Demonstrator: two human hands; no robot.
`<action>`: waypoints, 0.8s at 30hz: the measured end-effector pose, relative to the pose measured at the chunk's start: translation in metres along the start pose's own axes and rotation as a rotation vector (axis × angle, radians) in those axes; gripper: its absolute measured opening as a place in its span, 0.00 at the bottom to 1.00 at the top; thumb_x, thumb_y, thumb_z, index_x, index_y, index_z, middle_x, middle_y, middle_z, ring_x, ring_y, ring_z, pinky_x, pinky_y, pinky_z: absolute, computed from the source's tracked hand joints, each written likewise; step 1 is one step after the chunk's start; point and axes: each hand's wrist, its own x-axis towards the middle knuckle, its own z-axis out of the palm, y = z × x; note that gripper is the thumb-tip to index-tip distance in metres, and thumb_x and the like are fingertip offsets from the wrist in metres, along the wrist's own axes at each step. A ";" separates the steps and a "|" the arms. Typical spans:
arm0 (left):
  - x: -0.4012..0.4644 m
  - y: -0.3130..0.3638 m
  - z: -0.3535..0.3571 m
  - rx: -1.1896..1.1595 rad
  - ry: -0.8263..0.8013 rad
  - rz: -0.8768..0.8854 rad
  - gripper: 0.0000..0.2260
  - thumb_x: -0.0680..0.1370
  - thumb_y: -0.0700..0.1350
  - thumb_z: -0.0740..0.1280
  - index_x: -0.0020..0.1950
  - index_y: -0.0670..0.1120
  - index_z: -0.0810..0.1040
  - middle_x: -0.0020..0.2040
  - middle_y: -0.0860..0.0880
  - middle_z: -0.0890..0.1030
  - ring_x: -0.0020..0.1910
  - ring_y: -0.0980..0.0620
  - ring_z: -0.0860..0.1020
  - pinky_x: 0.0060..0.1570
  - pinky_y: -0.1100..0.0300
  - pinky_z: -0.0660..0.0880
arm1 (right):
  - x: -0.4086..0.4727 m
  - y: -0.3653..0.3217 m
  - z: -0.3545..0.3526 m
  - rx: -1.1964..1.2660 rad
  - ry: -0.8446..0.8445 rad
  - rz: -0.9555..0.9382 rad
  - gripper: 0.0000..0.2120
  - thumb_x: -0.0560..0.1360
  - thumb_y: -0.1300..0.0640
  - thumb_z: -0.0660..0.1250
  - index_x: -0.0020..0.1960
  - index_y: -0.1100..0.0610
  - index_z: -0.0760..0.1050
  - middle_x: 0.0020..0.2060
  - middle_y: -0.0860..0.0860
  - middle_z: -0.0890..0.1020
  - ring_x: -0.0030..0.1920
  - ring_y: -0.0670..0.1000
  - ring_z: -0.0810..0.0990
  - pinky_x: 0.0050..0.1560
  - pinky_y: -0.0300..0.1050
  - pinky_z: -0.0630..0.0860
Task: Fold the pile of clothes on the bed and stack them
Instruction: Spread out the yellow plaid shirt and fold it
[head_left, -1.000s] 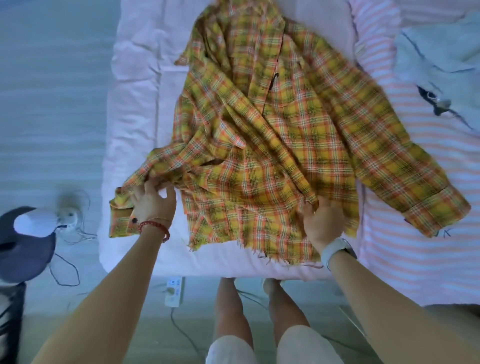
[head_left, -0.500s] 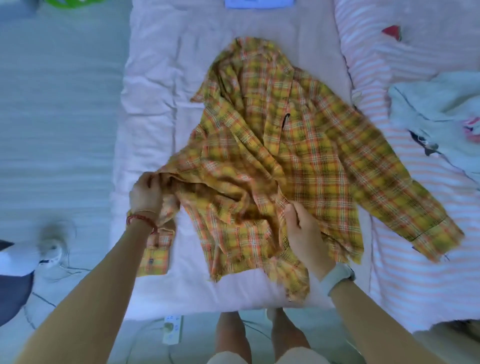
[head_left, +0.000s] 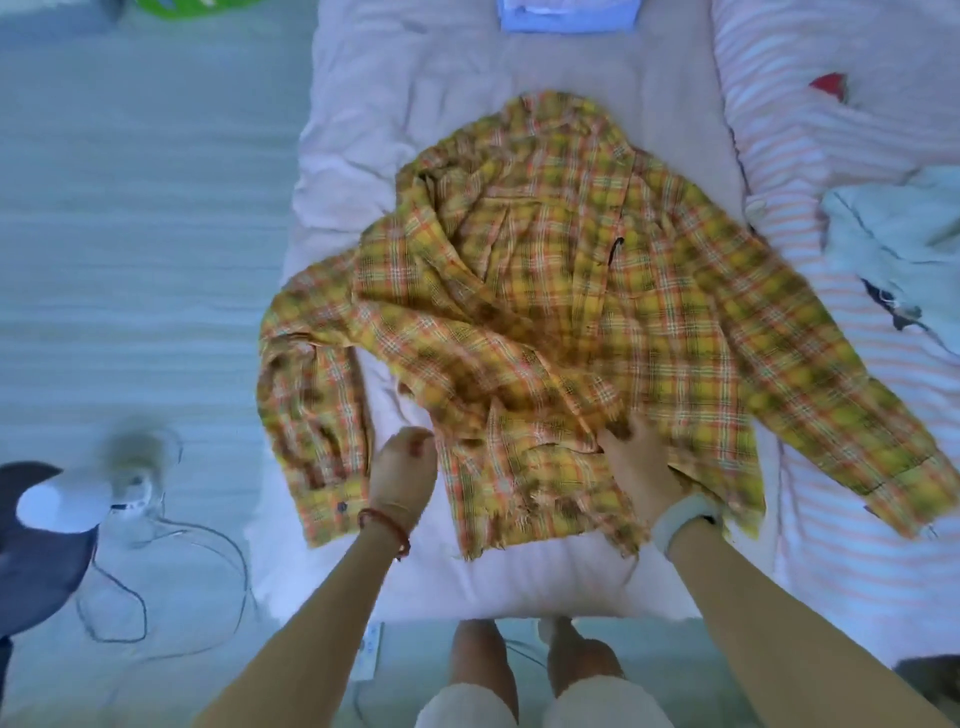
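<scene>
A yellow plaid shirt (head_left: 571, 312) lies crumpled on the pink bed sheet (head_left: 363, 104), collar away from me. Its left sleeve (head_left: 311, 405) is bent back and runs down toward the bed's near edge; the right sleeve (head_left: 857, 415) stretches over the striped blanket. My left hand (head_left: 405, 475) is between the left sleeve and the shirt's body, fingers curled at the shirt's edge; blur hides whether it holds cloth. My right hand (head_left: 636, 465) grips a fold of the shirt near the frayed hem, its fingertips tucked under the cloth.
A folded blue garment (head_left: 566, 18) lies at the bed's far end. A pale grey-blue garment (head_left: 893, 249) sits on the pink striped blanket (head_left: 831, 519) to the right. On the floor to the left are a small fan (head_left: 135, 467), cables and a power strip (head_left: 369, 649).
My left hand left the sleeve and moved right toward the shirt's body; the sleeve now lies bent on the sheet. My right hand shifted right along the hem with the cloth.
</scene>
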 end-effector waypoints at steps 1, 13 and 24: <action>-0.011 -0.007 0.018 -0.012 -0.082 -0.063 0.08 0.78 0.41 0.63 0.52 0.38 0.77 0.49 0.40 0.81 0.49 0.41 0.77 0.41 0.61 0.64 | 0.000 0.010 0.001 -0.007 0.009 0.045 0.06 0.79 0.62 0.56 0.52 0.62 0.70 0.30 0.52 0.67 0.26 0.50 0.61 0.20 0.35 0.62; -0.015 -0.010 0.068 -0.515 0.194 -0.436 0.10 0.78 0.47 0.62 0.47 0.41 0.78 0.44 0.39 0.76 0.45 0.44 0.74 0.51 0.48 0.72 | 0.004 0.048 -0.016 0.081 -0.049 0.059 0.13 0.81 0.60 0.56 0.57 0.67 0.72 0.47 0.67 0.75 0.51 0.69 0.76 0.46 0.50 0.79; -0.051 -0.073 -0.033 0.036 0.357 -0.457 0.13 0.80 0.42 0.58 0.61 0.38 0.71 0.59 0.33 0.75 0.57 0.35 0.73 0.54 0.49 0.70 | -0.051 0.087 -0.018 -0.135 -0.087 -0.381 0.08 0.80 0.59 0.57 0.43 0.57 0.69 0.32 0.56 0.72 0.29 0.52 0.68 0.30 0.40 0.64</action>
